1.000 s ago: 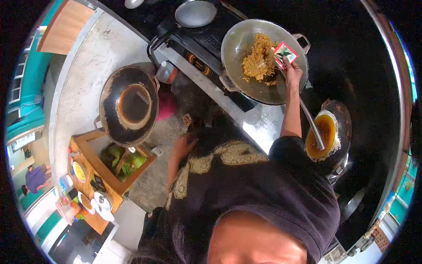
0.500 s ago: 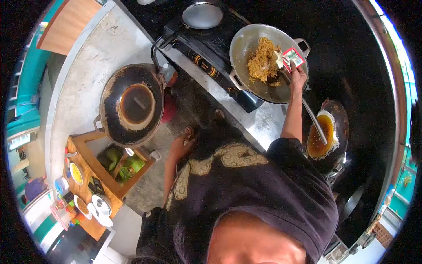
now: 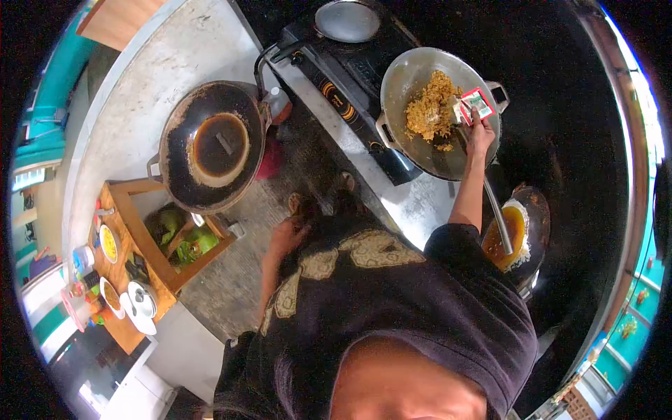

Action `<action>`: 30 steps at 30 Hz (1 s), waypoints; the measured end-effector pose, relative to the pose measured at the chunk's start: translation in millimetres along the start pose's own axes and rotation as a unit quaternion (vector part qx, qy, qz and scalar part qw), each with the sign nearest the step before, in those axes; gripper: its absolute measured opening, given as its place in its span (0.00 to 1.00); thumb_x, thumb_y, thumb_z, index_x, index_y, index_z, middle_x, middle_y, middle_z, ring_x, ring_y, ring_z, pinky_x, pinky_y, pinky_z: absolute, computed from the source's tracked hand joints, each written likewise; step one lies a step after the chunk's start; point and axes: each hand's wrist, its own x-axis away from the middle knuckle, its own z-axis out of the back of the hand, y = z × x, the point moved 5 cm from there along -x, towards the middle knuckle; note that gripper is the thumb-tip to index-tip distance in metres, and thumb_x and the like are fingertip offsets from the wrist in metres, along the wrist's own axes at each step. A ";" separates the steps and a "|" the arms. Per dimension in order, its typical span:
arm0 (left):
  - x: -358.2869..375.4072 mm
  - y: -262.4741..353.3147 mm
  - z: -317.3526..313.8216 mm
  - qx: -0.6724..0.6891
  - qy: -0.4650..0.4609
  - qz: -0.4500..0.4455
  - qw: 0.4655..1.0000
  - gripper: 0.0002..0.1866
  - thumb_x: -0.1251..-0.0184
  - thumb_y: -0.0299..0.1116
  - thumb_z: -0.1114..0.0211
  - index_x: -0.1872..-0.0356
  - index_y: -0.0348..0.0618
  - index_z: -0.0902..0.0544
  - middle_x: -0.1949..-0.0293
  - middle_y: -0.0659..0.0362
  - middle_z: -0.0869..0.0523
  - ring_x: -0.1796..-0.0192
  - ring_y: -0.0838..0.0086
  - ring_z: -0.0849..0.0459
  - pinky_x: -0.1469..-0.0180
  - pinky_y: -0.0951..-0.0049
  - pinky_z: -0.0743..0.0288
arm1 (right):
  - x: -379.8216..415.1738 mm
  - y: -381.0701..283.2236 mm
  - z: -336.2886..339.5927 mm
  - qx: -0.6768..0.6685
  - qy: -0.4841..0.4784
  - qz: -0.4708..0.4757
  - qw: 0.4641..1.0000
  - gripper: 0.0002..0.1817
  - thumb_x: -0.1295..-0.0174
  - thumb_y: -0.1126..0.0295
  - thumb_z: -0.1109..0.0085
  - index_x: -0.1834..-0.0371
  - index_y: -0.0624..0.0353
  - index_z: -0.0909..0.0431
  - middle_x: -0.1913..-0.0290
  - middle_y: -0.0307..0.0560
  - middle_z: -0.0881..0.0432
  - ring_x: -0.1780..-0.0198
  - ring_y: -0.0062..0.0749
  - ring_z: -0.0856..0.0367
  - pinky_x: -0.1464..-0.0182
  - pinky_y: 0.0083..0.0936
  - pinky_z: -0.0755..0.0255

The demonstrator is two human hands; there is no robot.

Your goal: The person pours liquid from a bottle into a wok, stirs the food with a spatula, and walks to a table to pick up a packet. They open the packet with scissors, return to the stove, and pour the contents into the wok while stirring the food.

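A red-and-white sachet (image 3: 476, 107) is pinched between the fingers of my right hand (image 3: 480, 131), held tilted over a large metal wok (image 3: 404, 77). Inside the wok lies a mound of brown fried rice (image 3: 432, 108), with some pale powder on it. A long-handled metal utensil (image 3: 495, 213) leans over the wok's near rim; its head is hidden by my hand and the sachet. My left hand (image 3: 285, 236) hangs low beside my dark clothing, away from the cookware. Its fingers are blurred and merge with the dark background.
A gas stove (image 3: 332, 98) holds a small pan (image 3: 347, 22) at the back. On the left counter sits a blackened wok (image 3: 175, 157) with dark liquid. Another pan (image 3: 537, 231) holds brown liquid with white froth at right. Bowls crowd a wooden table (image 3: 133, 336) at lower left.
The view has shifted slightly, so the stove and wok appear further right. My right hand still holds the sachet over the rice. My left hand stays low at my side.
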 end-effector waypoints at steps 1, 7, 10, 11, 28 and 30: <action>0.5 -6.8 -7.8 0.003 0.009 -0.013 1.000 0.22 0.44 0.45 0.42 0.51 0.44 0.25 0.63 0.44 0.20 0.60 0.54 0.20 0.58 0.60 0.29 | -2.5 0.8 0.4 -0.024 -0.006 -0.005 1.000 0.11 0.46 0.73 0.39 0.61 0.64 0.23 0.64 0.43 0.21 0.66 0.27 0.21 0.66 0.26 0.21; 15.0 14.7 -9.8 0.004 -0.028 0.063 0.998 0.22 0.44 0.46 0.41 0.51 0.45 0.24 0.66 0.48 0.18 0.61 0.56 0.19 0.58 0.62 0.27 | 15.9 -9.7 -12.6 -0.266 -0.007 -0.111 0.957 0.10 0.44 0.74 0.43 0.60 0.65 0.25 0.63 0.46 0.21 0.64 0.32 0.21 0.61 0.26 0.21; 27.0 10.0 -6.6 0.025 0.011 0.059 0.998 0.22 0.45 0.45 0.40 0.52 0.44 0.24 0.65 0.49 0.18 0.60 0.56 0.20 0.57 0.63 0.28 | 26.4 -6.6 -14.3 -0.256 -0.005 -0.122 0.959 0.13 0.43 0.75 0.45 0.55 0.66 0.29 0.58 0.48 0.23 0.60 0.35 0.21 0.57 0.27 0.21; 32.0 7.1 -5.5 0.037 0.028 0.055 0.997 0.22 0.45 0.45 0.40 0.53 0.43 0.23 0.64 0.48 0.18 0.60 0.57 0.20 0.57 0.63 0.28 | 26.6 -2.6 -14.5 -0.237 0.000 -0.123 0.964 0.15 0.43 0.76 0.46 0.53 0.67 0.31 0.56 0.49 0.24 0.58 0.37 0.21 0.56 0.29 0.21; 298.9 -126.6 -64.3 0.116 0.206 0.209 0.949 0.24 0.47 0.47 0.38 0.53 0.39 0.23 0.58 0.48 0.20 0.54 0.56 0.22 0.51 0.62 0.30 | 117.0 -60.7 -11.8 0.211 -0.203 0.366 0.883 0.23 0.46 0.65 0.43 0.47 0.62 0.30 0.50 0.46 0.27 0.48 0.32 0.31 0.46 0.30 0.38; 344.7 -148.0 -86.4 0.111 0.291 0.209 0.927 0.24 0.47 0.49 0.38 0.55 0.40 0.22 0.59 0.48 0.20 0.55 0.55 0.22 0.53 0.61 0.29 | 190.3 -86.4 -36.1 0.297 -0.215 0.404 0.838 0.21 0.45 0.70 0.45 0.47 0.64 0.31 0.53 0.47 0.26 0.53 0.33 0.28 0.49 0.29 0.35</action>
